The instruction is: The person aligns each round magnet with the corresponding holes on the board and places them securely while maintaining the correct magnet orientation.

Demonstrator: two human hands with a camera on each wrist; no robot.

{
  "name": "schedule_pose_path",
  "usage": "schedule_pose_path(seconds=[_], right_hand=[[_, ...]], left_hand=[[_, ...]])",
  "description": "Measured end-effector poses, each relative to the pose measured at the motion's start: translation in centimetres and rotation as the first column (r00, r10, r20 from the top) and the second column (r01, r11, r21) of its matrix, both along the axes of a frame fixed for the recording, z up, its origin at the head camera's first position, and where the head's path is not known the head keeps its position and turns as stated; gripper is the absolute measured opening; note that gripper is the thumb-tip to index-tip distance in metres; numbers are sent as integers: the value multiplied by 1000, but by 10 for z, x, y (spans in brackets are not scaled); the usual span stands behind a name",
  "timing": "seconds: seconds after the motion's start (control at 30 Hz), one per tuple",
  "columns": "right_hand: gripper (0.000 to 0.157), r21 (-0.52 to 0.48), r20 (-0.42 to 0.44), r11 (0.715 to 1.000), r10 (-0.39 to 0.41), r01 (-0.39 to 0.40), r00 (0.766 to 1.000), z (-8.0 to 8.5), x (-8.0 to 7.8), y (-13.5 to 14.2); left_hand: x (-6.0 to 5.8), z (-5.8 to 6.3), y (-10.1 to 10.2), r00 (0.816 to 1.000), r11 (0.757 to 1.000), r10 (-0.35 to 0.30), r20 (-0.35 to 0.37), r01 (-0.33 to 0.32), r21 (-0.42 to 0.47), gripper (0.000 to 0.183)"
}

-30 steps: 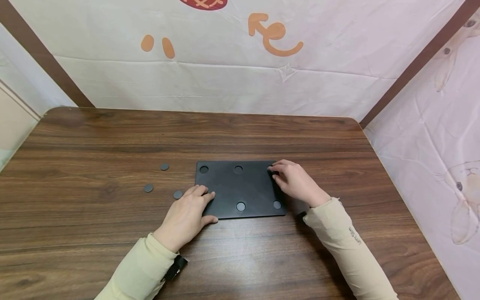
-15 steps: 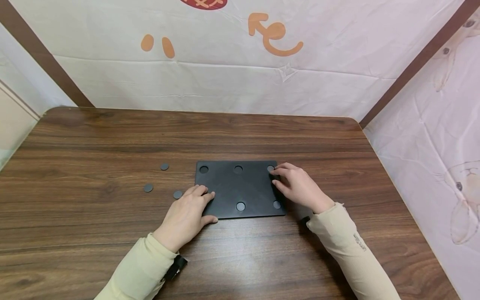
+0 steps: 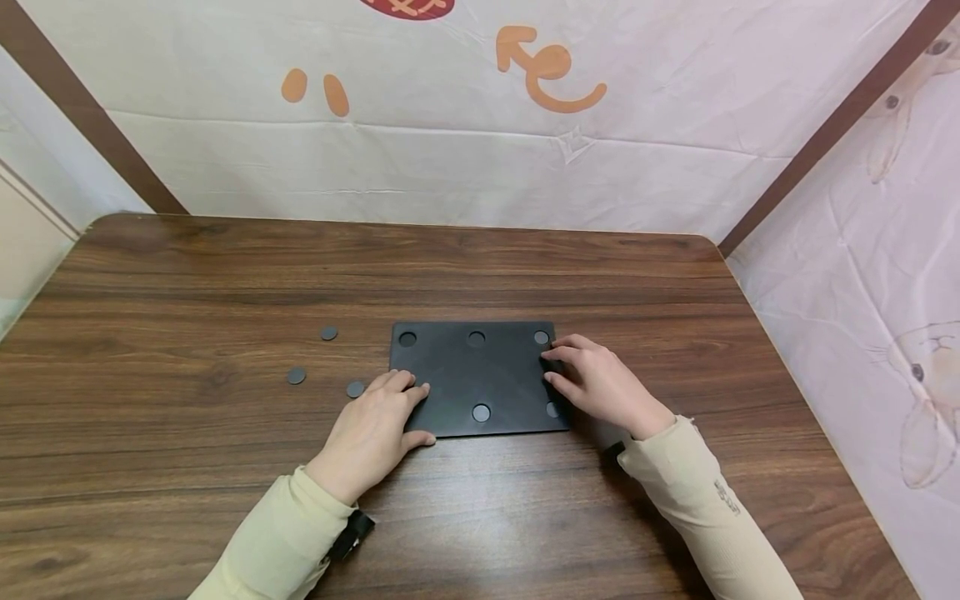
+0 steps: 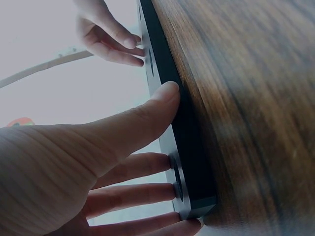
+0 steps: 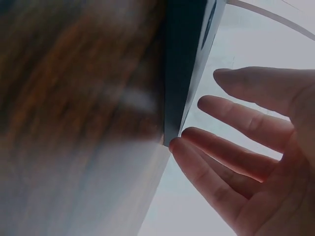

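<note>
A flat black rectangular board with round recesses lies on the table. Light grey discs fill its far right recess, the front middle one and the front right one, partly behind my right hand. Two far recesses, left and middle, look dark. My left hand rests on the board's left end; in the left wrist view its thumb presses the front side while straight fingers touch the top. My right hand hovers at the right edge, fingers spread and holding nothing in the right wrist view.
Three loose grey discs lie left of the board: one far, one leftmost, one beside the left hand. The wooden table ends at a white printed cloth behind.
My right hand has drawn back from the far right recess, toward me and slightly right, uncovering the disc in it. My left hand stays where it was.
</note>
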State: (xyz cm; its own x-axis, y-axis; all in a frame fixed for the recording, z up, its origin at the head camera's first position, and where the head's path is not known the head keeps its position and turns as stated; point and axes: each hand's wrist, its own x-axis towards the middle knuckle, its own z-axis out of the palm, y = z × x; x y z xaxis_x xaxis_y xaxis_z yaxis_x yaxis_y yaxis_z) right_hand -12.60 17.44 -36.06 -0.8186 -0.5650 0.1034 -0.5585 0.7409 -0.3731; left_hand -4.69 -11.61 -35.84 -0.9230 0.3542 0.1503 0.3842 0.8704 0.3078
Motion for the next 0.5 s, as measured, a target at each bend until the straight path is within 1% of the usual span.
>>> schedule_pose_path(seconds=[0.2,0.5], right_hand=[[30,-12,3,1000,5,-5,1000,2,7,2],[34,14,37,1000,21,-21,999,4,15,4]], left_hand=[[0,0,0,1000,1000,-2,-6,2,3,56],[1,1,0,1000,1000,6,16,-6,-3,56]])
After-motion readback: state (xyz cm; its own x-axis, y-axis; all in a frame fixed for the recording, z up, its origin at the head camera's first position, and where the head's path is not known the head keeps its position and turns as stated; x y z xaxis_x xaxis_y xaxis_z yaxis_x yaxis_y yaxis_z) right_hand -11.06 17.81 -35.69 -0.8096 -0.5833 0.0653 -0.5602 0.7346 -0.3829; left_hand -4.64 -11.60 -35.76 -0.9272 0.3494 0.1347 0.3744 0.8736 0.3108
